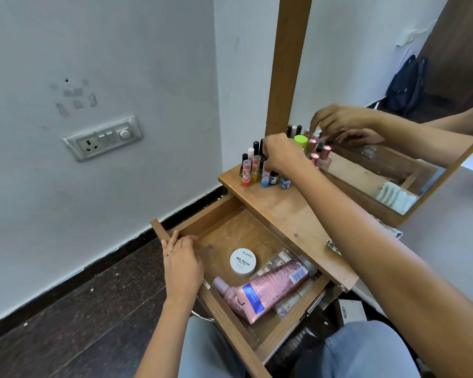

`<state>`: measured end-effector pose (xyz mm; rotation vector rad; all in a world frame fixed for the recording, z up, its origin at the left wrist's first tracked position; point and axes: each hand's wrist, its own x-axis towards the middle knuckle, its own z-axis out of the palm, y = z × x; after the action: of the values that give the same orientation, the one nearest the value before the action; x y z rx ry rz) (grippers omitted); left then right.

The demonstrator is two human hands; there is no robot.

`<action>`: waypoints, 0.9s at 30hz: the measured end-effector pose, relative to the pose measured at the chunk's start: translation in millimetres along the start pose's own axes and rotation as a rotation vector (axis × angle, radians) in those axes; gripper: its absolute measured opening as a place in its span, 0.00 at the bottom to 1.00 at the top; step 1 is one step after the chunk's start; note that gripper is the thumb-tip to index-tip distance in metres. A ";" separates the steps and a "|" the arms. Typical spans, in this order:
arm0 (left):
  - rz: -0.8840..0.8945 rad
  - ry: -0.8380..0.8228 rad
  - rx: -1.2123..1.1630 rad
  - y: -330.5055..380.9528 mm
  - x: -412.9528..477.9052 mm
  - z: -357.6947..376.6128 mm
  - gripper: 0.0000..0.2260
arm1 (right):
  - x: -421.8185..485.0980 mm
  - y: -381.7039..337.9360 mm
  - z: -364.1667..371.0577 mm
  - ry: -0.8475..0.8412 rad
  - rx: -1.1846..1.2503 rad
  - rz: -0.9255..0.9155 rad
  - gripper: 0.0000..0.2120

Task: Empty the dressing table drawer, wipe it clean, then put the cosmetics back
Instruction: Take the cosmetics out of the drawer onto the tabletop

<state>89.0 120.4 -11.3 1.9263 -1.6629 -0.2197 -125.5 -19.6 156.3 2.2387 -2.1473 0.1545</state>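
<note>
The wooden drawer (224, 230) of the dressing table stands pulled out. In it lie a white round nail polish remover tub (242, 261), a pink tube (265, 287) and a clear packet (292, 298) under the tube. My left hand (182, 264) grips the drawer's front edge, fingers curled over it. My right hand (280, 154) is up on the table top (290, 211), fingers curled down among several small bottles and lip balm sticks (253, 167); what it holds is hidden behind the hand.
A mirror (372, 110) in a wooden frame stands behind the bottles. A green-capped jar (301, 140) and pink-capped bottles (322, 154) stand by the glass. A folded cloth shows reflected (393, 195). A wall socket panel (103, 139) is at left. My knees are under the drawer.
</note>
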 end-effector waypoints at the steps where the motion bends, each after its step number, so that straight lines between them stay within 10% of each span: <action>1: 0.001 -0.003 -0.001 -0.2 -0.3 -0.3 0.16 | -8.0 -1.1 -5.2 0.077 0.047 -0.006 0.15; 4: -0.007 -0.009 -0.002 -0.8 -0.6 -0.7 0.17 | -51.7 -16.9 -5.8 0.249 0.378 -0.080 0.10; 9: 0.000 -0.018 -0.003 1.5 0.0 -1.9 0.17 | -121.4 -59.4 82.3 -0.326 0.175 -0.175 0.19; 15: 0.011 -0.022 0.017 2.9 0.2 -3.5 0.15 | -129.5 -67.9 156.8 -0.508 0.044 -0.039 0.23; 27: 0.020 -0.049 0.043 -0.2 1.5 0.2 0.15 | -145.8 -44.8 82.2 -0.051 0.427 0.016 0.31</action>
<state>89.4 118.9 -11.1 1.9494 -1.7304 -0.2268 -82.6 119.6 62.5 2.4552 -2.3422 0.6186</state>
